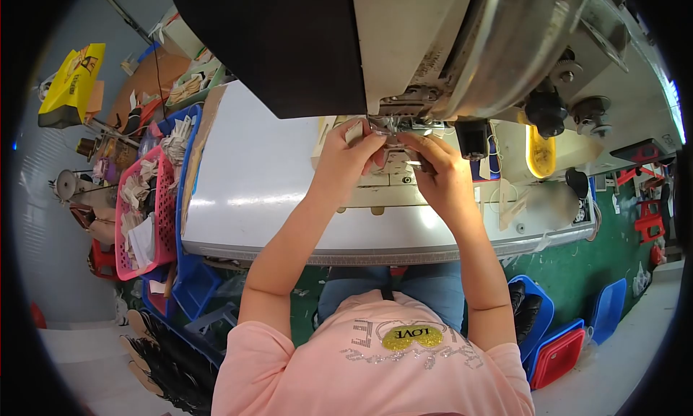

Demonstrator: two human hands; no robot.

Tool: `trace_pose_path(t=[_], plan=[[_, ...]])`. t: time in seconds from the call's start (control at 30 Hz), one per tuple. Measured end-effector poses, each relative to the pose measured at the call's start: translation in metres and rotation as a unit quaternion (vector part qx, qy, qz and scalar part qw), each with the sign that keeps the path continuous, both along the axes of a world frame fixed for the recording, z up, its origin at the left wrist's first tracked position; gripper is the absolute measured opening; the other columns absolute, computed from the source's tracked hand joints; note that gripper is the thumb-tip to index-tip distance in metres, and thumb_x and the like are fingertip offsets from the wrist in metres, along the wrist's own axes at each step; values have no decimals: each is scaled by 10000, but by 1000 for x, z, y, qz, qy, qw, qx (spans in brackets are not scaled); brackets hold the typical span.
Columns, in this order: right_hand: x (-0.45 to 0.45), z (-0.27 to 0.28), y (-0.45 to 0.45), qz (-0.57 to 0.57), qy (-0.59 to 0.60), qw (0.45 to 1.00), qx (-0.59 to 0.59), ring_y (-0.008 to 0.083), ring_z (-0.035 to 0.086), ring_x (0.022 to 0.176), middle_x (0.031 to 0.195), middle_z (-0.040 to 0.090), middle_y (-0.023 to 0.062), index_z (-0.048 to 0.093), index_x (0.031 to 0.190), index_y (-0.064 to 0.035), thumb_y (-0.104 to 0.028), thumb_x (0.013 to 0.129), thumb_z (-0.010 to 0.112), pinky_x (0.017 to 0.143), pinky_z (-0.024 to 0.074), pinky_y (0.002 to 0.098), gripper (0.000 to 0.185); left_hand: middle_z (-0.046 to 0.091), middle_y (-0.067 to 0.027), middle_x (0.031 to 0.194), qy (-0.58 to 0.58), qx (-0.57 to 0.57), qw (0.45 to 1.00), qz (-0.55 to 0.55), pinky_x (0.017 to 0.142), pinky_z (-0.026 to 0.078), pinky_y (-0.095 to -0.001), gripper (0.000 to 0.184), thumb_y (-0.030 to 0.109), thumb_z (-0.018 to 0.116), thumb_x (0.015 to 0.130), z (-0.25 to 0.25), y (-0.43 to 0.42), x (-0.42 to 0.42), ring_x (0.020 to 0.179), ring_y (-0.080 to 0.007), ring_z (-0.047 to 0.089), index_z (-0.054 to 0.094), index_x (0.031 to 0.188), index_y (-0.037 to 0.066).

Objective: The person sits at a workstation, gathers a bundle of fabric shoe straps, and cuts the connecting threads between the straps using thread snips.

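Observation:
At the needle area of a sewing machine (404, 102), both my hands work close together, fingertips nearly meeting. My left hand (343, 159) is closed in a pinch beside the presser foot. A small pale piece (354, 132) shows at its fingers; whether it is gripped or merely touched is unclear. My right hand (444, 172) is closed too, thumb and forefinger pressed together just right of the needle. Something small and shiny (414, 165) peeks out beneath its curled fingers. What the fingertips pinch is too small to name.
A pink basket (166, 224) of pale pieces stands left of the white table (245, 192). At right are a yellow tray (539, 152) and a black knob (546, 113). The machine head overhangs my hands. Blue and red bins (559, 358) stand on the floor.

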State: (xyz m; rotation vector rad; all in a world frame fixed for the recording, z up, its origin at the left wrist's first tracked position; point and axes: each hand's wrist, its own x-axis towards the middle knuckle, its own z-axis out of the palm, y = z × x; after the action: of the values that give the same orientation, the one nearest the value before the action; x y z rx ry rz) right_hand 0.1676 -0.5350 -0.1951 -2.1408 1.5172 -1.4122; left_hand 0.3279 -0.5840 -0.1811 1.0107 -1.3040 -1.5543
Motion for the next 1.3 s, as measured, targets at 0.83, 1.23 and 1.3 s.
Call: trace_pose_path(t=[0.83,1.23,1.3], plan=[[22,4,23,146,-62,987,-30,207,568,647,799,552,69,567,876,-3,29,599,691,558,466,267,305,514,-21,709,195,170,965,-47,560,399,-226,445,469,367,932,-28,37,1,624,-97,474,543,875,64],[10,12,21,77,-289,941,157,73,553,647,687,598,35,553,803,34,37,789,605,593,443,201,54,521,15,607,-29,-51,989,-139,446,340,-190,182,148,576,862,-7,32,12,529,-27,445,518,726,43],[7,10,23,94,-346,923,140,72,552,669,712,601,37,557,799,30,35,790,607,614,443,203,51,519,14,600,-65,7,984,-166,444,345,-191,172,150,575,862,7,37,13,527,-29,455,527,741,38]])
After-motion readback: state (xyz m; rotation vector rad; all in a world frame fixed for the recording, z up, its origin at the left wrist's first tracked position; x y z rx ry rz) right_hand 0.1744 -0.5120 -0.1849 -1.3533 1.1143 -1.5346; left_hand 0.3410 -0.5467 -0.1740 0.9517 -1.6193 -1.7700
